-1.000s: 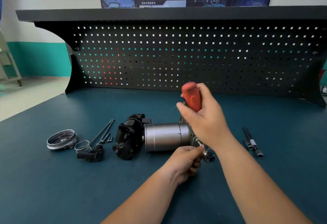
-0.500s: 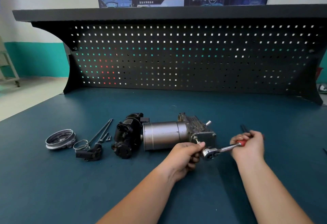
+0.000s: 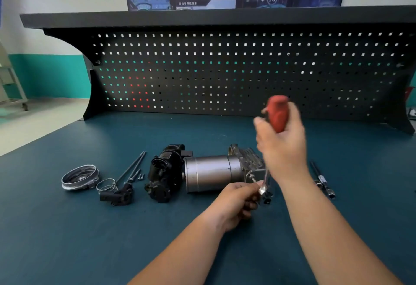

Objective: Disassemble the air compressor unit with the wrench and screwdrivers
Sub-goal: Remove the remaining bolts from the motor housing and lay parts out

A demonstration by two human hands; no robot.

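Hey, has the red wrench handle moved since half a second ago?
Yes. The red wrench handle, gripped by the right hand, swung from low, right of the compressor, up to stand before the pegboard; the left hand pinches the wrench head.

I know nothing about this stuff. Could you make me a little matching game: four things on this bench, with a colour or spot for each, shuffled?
Things:
1. ratchet wrench
2. compressor motor cylinder
3. round metal cap
4. extension bars

Descriptions:
A. silver, lying on its side
B. leftmost of the loose parts
C. red handle, gripped by the right hand
D. dark and thin, rightmost of the tools

Pairs: 1-C, 2-A, 3-B, 4-D.
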